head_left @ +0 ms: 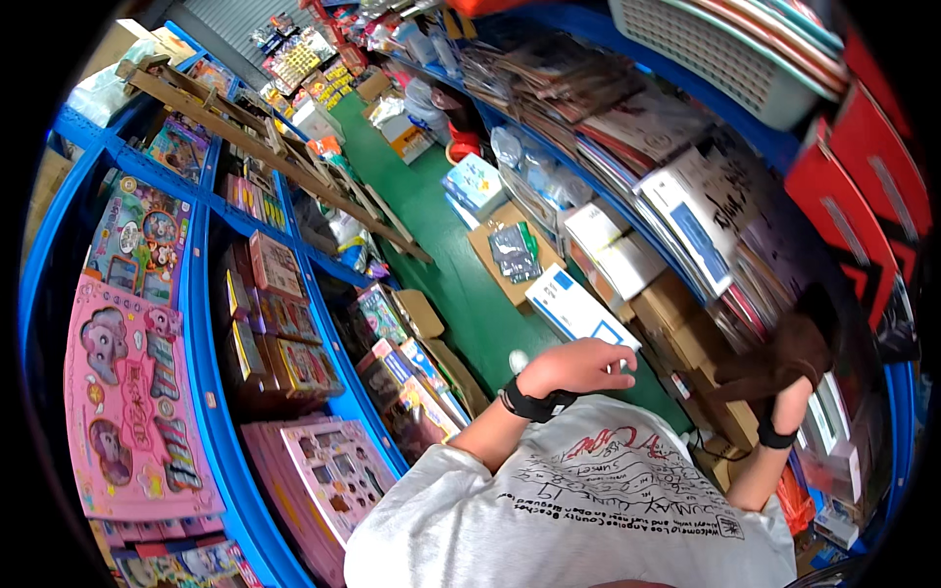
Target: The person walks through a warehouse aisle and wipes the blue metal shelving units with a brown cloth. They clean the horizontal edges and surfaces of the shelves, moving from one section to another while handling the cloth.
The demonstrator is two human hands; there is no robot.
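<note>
My left hand (pixel 578 367) is held in front of my white T-shirt (pixel 627 490), with a black band round the wrist. Its fingers are curled toward the thumb, and a small pale bit shows between them, too small to name. Beyond that hand a white and blue box (pixel 578 306) lies low by the right shelves. My right hand (pixel 796 390) reaches to the right-hand shelving. Dark brown fabric (pixel 774 355), either a glove or a cloth, covers its fingers, so their pose is hidden. Flat packs with pale covers (pixel 691 220) are stacked on the shelf just beyond it.
Blue shelving (pixel 201 323) with pink toy boxes (pixel 137 412) lines the left. A wooden ladder (pixel 265 147) leans over the green aisle (pixel 377 162). Cartons and a flat cardboard piece (pixel 495 279) narrow the floor. A pale plastic basket (pixel 716 59) and red packages (pixel 863 176) fill the upper right.
</note>
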